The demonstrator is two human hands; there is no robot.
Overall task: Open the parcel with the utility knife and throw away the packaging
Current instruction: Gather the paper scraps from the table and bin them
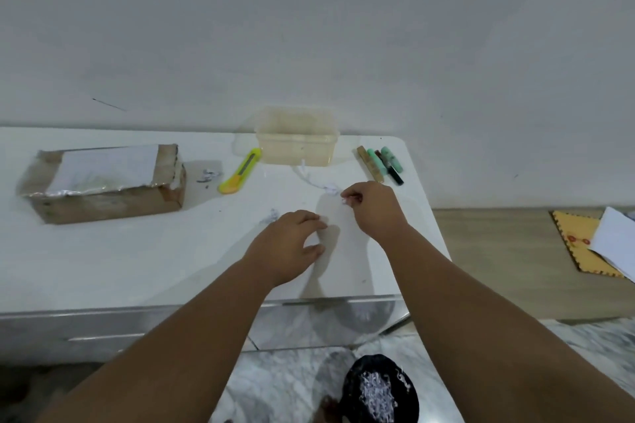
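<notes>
The brown cardboard parcel (103, 182) lies at the table's left, its top covered by white paper and torn tape. A yellow utility knife (240, 171) rests between it and a clear plastic tub (297, 137) at the wall. White shredded-paper scraps (326, 186) trail from the tub toward my hands; more scraps (208, 176) lie beside the knife. My right hand (372, 208) pinches a small white scrap at its fingertips. My left hand (292, 240) is curled over the tabletop with fingers bent; I cannot tell whether it holds anything.
Several markers (379, 163) lie right of the tub. A black bin bag (381, 391) with shredded paper sits on the floor below the white table (103, 268). A yellow mat (580, 240) and white paper (615, 237) lie on the floor at right.
</notes>
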